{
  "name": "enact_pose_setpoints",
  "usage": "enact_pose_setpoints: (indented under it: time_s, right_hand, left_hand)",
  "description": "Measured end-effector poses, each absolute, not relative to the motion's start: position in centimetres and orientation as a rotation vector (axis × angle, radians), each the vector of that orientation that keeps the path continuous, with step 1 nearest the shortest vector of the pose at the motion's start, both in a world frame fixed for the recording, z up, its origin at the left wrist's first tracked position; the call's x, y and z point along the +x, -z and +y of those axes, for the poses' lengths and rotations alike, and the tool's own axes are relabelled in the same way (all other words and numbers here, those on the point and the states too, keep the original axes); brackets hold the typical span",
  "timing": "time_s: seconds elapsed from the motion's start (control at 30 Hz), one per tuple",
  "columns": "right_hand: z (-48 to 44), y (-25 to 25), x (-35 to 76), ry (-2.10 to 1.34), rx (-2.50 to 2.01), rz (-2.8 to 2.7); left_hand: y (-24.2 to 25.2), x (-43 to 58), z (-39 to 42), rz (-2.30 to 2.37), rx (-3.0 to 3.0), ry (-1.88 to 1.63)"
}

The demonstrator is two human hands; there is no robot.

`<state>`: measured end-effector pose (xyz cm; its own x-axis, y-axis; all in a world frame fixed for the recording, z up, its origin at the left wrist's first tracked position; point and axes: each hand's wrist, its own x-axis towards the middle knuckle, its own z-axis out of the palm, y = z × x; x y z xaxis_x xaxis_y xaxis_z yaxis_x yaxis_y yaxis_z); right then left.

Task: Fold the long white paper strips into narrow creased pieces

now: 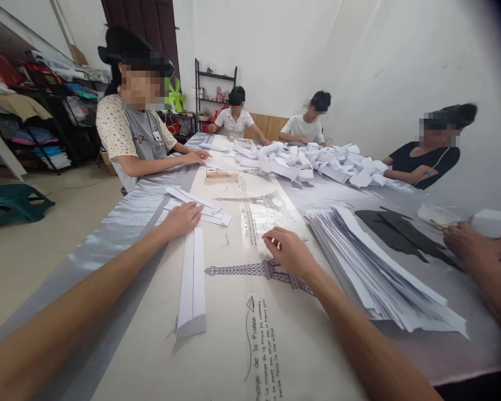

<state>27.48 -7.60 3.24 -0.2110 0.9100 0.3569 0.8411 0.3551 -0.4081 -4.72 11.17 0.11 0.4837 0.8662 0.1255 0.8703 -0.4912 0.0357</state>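
My left hand lies with its fingers stretched out over white folded paper strips, pressing on them near the table's left side. Just below it, a long folded white paper piece with a crease down its length lies by itself. My right hand hovers over the printed tablecloth, beside an Eiffel Tower drawing. Its fingers are loosely curled, with a gap by the thumb and nothing visible between them. To its right is a fanned stack of white paper sheets.
Many folded white papers are heaped farther down the table. A wooden block lies ahead. Several people sit around the table; another person's hand is at the right, near dark flat pieces. A green stool stands left.
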Motion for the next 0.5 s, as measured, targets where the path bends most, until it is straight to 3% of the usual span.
enact_pose_setpoints:
  time_s: [0.23,0.5]
  right_hand:
    - [-7.3,-3.7,28.6,-0.042,-1.576,-1.971]
    - [-7.8,-6.7,34.7,0.536,-1.836,-1.478]
  left_hand:
    - [-0.5,-0.9,8.8,-1.742,-2.475,0.342]
    - [-0.2,-5.2,7.7,-1.799,-2.327,0.433]
